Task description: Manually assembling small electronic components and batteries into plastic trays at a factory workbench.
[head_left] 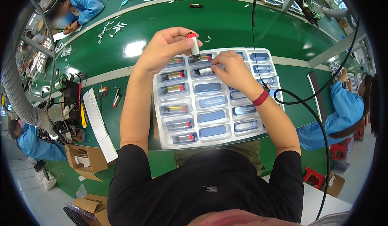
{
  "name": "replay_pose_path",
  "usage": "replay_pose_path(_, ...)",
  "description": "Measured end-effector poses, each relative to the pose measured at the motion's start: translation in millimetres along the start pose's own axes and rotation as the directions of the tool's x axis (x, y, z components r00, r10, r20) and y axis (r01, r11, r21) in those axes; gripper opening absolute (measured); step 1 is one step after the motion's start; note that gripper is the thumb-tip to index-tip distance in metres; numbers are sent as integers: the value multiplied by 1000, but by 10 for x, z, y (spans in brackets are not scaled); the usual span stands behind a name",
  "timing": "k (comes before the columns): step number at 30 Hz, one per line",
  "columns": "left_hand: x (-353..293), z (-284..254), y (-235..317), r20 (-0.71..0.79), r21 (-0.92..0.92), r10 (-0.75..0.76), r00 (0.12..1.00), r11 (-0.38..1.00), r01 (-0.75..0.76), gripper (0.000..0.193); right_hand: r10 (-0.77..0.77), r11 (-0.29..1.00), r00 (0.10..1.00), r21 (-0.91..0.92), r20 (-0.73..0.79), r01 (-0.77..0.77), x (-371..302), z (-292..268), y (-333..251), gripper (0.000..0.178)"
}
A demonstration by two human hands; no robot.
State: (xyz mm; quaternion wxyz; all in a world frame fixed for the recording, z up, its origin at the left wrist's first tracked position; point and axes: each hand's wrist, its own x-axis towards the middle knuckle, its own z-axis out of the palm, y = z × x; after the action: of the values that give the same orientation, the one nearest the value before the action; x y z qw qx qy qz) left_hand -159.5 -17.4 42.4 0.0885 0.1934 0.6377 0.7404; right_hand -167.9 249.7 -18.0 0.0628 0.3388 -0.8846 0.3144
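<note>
My left hand (167, 50) is closed in a pinch on a small white battery cell with a red end cap (195, 46). It holds the cell nearly upright over the far part of a white moulded tray (195, 136). My right hand (232, 70) reaches into the tray's second column, thumb and fingertips closed on the right end of another white cell (204, 70) lying in its compartment. More cells with red ends and yellow strips, such as one cell (173, 109), lie in the left column. Several compartments to the right show only blue bottoms.
A black cable (301, 101) hangs across the tray's right side. Left on the green bench are a long white strip (99, 125), a yellow-handled tool (83, 116) and a loose cell assembly (117, 98). White scraps (113, 28) lie farther off. Co-workers in blue sit on both sides.
</note>
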Motion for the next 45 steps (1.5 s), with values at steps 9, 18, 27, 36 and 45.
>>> replay_pose_path(9, -1, 217, -27, 22, -101, -34, 999, 994, 36, 29, 167, 711, 978, 702, -126, -31, 105, -410, -448, 37)
replay_pose_path(18, -78, 520, 77, -66, 151, -64, 996, 986, 73, 74, 176, 519, 979, 836, 100, -179, 34, -383, -536, 39)
replay_pose_path(27, -86, 254, -68, 45, 586, -43, 998, 810, 8, 24, 318, 426, 948, 896, -22, -122, -40, -576, -293, 21)
replay_pose_path(36, -127, 471, -312, 311, 898, -340, 887, 410, -158, 30, 373, 409, 926, 907, -64, -102, -193, -640, -186, 19)
replay_pose_path(45, -52, 546, -187, 120, 772, -157, 980, 636, 7, 22, 312, 379, 949, 922, -45, -81, -292, -634, -409, 21)
